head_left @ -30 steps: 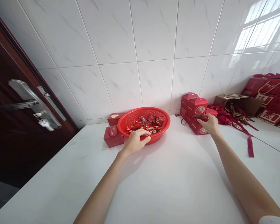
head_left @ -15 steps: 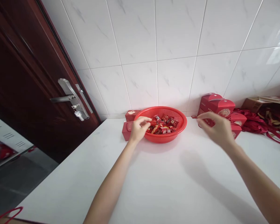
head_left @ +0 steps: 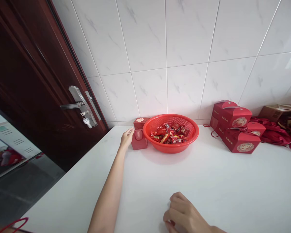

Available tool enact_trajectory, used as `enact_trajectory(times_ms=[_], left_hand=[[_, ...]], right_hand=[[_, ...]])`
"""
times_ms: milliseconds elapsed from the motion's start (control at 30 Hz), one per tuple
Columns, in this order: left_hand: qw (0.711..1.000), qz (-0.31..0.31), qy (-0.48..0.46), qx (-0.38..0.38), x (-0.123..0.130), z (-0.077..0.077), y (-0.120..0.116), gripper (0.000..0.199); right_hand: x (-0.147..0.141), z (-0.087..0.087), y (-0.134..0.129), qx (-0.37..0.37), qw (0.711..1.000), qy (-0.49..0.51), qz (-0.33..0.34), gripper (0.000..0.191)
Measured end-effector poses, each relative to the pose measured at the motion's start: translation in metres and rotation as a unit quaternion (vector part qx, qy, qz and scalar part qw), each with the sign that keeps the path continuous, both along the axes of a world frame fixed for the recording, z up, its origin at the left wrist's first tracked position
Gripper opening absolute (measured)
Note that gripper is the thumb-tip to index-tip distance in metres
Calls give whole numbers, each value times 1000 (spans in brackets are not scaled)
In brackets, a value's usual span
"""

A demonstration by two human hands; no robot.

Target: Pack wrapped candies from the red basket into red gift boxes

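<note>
My left hand (head_left: 126,139) is beside the left side of a small red box (head_left: 139,140), its fingers stretched out and seemingly touching the box edge. That box stands upright just left of a red plastic basket (head_left: 171,148), which holds several wrapped candies (head_left: 169,134). Low in the view, my right hand (head_left: 183,212) hovers over or rests on the white table, fingers curled in. A small dark red bit shows between its thumb and fingers, too hidden to name.
Another red box (head_left: 140,122) stands behind the first. Stacked red boxes (head_left: 235,129) are on the right, with dark red fabric bags (head_left: 276,131) beyond them. A tiled wall (head_left: 189,87) runs behind the white table (head_left: 145,181). At left is a dark door (head_left: 38,81).
My left hand has left the basket and moved left to the small box. My right hand has come from near the stacked boxes down to the front middle. The view has shifted slightly.
</note>
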State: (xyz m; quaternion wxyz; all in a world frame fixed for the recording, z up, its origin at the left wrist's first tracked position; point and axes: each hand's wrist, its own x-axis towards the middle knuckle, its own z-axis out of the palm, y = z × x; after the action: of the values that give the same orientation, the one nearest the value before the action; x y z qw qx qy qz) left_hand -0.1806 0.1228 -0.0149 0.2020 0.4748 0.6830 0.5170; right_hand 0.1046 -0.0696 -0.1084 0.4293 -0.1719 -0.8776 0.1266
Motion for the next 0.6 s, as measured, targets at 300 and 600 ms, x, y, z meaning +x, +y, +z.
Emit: enact_trajectory(times_ms=[300, 600], left_hand=[[999, 38, 4, -26, -10, -2, 3, 24], [997, -5, 20, -73, -8, 4, -4, 28]], right_hand=[[0, -6, 3, -16, 1000, 17, -13, 22], [8, 10, 0, -67, 998, -7, 5, 21]])
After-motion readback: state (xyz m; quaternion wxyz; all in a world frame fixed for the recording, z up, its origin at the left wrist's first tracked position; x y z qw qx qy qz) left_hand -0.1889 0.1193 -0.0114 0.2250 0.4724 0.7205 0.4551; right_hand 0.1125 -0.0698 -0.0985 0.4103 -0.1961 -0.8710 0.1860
